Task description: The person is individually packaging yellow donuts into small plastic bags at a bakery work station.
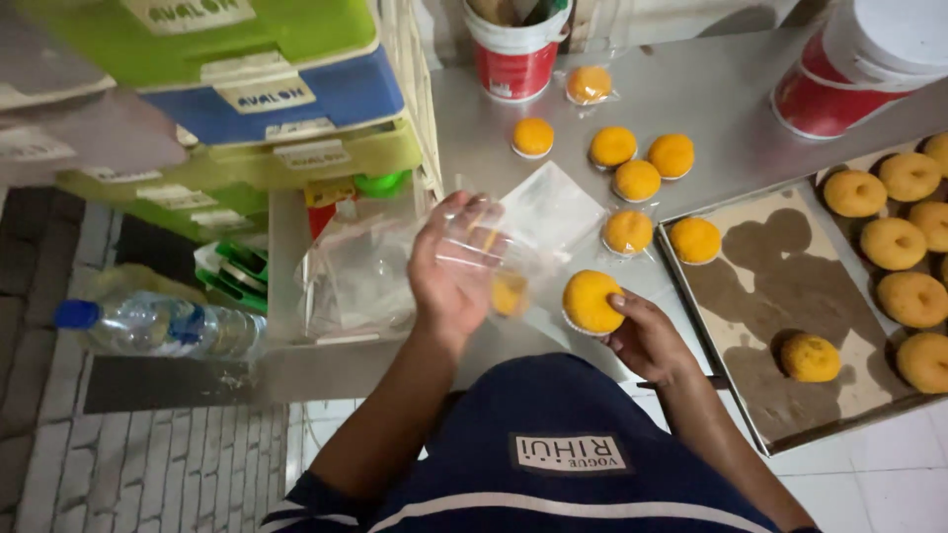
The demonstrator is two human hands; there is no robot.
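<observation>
My right hand (647, 334) grips a round yellow-orange cake (591, 300) just above the front edge of the steel table (731, 99). My left hand (451, 266) is raised a little left of it, fingers curled around a clear plastic bag (499, 259) held open toward the cake. Something yellow shows through the bag's lower part. A flat stack of more clear bags (555, 209) lies on the table behind my hands.
Several yellow cakes (637, 180) sit on the table, some in bags. A paper-lined baking tray (770, 276) at right carries more cakes (894, 242). Two red-and-white buckets (513, 49) (849, 69) stand at the back. Stacked coloured crates (257, 89) and a water bottle (158, 326) are at left.
</observation>
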